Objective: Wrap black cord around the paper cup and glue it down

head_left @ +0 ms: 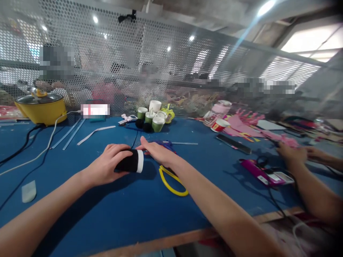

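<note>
My left hand [114, 162] is wrapped around a black cylinder with a white rim [127, 160], like a small covered cup, tilted on its side with the rim facing right. Just past that rim is my right hand [159, 152], its fingers stretched out to the left; whether they touch the cup I cannot tell. A blue and red tool [166, 144], perhaps a glue gun, lies partly hidden behind my right hand. Below my right wrist, a yellow curved strip [171, 185] rests on the blue table [128, 214].
Green and white small cups [158, 123] with black pompoms [147, 127] stand ahead. A yellow electric pot [43, 109] with cords is at left. At right lie a dark flat bar [233, 143], a purple box [261, 172] and a co-worker's hands [294, 155] with pink material.
</note>
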`<state>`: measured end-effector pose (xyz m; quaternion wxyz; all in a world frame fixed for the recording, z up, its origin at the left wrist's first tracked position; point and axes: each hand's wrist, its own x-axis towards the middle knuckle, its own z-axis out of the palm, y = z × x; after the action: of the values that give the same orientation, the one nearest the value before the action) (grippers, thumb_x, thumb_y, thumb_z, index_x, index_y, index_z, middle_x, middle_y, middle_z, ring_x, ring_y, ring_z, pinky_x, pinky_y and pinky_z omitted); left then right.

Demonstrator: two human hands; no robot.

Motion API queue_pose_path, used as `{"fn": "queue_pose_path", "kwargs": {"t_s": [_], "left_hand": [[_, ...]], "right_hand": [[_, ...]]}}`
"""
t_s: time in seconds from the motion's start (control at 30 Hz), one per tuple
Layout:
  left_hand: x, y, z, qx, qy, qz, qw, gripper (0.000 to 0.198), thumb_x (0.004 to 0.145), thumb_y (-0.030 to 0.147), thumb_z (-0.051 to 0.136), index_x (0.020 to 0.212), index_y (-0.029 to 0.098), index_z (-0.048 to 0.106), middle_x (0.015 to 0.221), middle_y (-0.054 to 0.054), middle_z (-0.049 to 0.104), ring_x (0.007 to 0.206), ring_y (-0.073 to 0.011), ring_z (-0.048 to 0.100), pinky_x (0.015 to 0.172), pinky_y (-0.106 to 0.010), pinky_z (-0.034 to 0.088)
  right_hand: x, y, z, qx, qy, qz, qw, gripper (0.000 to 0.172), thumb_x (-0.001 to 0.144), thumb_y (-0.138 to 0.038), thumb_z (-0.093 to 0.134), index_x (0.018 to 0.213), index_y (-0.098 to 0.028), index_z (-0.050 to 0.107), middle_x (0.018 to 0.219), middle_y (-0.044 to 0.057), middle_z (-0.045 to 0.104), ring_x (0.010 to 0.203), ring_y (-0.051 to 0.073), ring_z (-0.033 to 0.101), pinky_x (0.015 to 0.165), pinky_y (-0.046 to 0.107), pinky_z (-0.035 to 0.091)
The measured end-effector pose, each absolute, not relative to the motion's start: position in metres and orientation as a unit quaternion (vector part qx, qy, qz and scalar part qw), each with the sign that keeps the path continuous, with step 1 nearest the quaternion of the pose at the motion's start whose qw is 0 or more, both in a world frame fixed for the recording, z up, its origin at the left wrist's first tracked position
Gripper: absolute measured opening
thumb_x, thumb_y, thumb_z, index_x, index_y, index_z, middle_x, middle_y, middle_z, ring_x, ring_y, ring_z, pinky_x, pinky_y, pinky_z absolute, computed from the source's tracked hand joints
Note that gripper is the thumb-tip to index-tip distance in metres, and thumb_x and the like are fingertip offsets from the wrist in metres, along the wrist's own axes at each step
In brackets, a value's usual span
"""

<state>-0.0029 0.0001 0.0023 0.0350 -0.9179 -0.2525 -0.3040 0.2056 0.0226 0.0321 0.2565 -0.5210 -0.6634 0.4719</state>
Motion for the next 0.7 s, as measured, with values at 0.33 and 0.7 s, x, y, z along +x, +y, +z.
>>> {"fn": "queue_pose_path", "kwargs": {"t_s": [0.33,0.7], "left_hand": [[0.004,-0.013,0.009,-0.935,-0.266,-0.231,-0.045,0.049,0.073,0.030,0.064,0.115,0.020,0.042,0.113,-0.013,0.052,0.103,-0.0280,0.051,0.088,-0.044,0.038],[0.006,-0.012,0.012,-0.875,-0.353,-0.242,-0.229,0.058,0.066,0.043,0.069,0.113,0.016,0.047,0.106,-0.009,0.057,0.095,-0.0245,0.057,0.080,-0.037,0.047]], "right_hand": [[0.194,0.016,0.024,-0.402,-0.596,0.538,0.440,0.016,0.061,-0.032,0.070,0.067,-0.017,0.068,0.077,0.001,0.065,0.072,0.011,0.053,0.074,0.026,0.039],[0.208,0.025,0.029,-0.426,-0.556,0.479,0.529,0.023,0.060,-0.034,0.069,0.065,-0.016,0.055,0.063,-0.003,0.055,0.058,0.008,0.045,0.056,0.023,0.035]]}}
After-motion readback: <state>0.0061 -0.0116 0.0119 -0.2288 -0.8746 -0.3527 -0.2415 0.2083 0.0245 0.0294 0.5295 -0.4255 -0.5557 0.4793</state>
